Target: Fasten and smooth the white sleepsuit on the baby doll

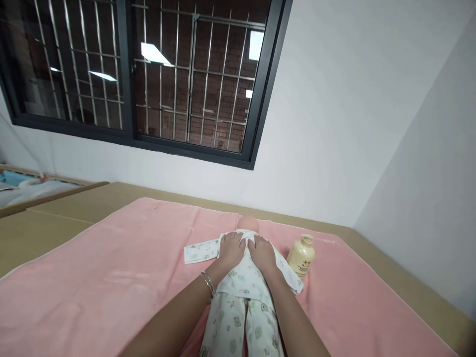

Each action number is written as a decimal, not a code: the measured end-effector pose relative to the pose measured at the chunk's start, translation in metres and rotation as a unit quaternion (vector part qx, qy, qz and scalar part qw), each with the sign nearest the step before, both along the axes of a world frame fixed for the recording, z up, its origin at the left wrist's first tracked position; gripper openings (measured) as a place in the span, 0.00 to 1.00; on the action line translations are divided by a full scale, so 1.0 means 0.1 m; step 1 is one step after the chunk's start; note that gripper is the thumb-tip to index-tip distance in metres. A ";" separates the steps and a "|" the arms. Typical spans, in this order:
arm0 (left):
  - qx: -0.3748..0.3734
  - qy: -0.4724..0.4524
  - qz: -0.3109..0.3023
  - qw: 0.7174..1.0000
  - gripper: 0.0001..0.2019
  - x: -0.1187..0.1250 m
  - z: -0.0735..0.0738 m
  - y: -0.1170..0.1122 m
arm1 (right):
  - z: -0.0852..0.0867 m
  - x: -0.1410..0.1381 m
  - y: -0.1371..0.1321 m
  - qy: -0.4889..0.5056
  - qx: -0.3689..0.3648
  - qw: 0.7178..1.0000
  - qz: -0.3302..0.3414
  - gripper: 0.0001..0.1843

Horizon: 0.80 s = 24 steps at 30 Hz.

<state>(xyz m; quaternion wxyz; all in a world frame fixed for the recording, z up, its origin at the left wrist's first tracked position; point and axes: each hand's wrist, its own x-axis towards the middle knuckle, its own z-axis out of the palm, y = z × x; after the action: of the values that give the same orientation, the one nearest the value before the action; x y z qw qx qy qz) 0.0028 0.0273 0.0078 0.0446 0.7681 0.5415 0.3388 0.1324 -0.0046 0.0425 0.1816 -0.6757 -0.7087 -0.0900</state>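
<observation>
A baby doll (pixel 248 224) lies on its back on a pink towel (pixel 111 277), dressed in a white printed top and trousers (pixel 241 317). Its head points toward the far wall. My left hand (pixel 231 249) lies flat on the left side of the doll's chest, fingers stretched out. My right hand (pixel 263 253) rests the same way on the right side of the chest. Both hands touch the white top near its collar and hold nothing. A thin bracelet circles my left wrist.
A cream pump bottle (pixel 302 256) stands on the towel just right of the doll. The towel covers a tan surface (pixel 55 218) set against white walls. A barred dark window (pixel 148 74) is above. A wooden-edged cot shows at far left.
</observation>
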 end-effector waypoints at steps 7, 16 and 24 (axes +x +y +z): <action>0.015 -0.014 -0.016 1.000 0.13 -0.01 0.06 -0.06 | 0.02 -0.06 -0.13 0.028 -0.006 0.998 -0.057 0.19; -0.041 -0.034 0.100 0.994 0.17 0.01 0.07 -0.10 | 0.00 -0.03 -0.07 0.120 -0.001 0.991 -0.058 0.20; -0.041 -0.049 0.092 0.994 0.18 0.02 0.02 -0.06 | -0.04 0.02 0.00 0.128 0.033 0.991 -0.013 0.20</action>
<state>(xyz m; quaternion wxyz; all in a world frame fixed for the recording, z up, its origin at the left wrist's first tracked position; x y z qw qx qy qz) 0.0050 0.0218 0.0096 0.0716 0.6951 0.6203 0.3563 0.1339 -0.0043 0.0382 0.2923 -0.6842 -0.6675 -0.0285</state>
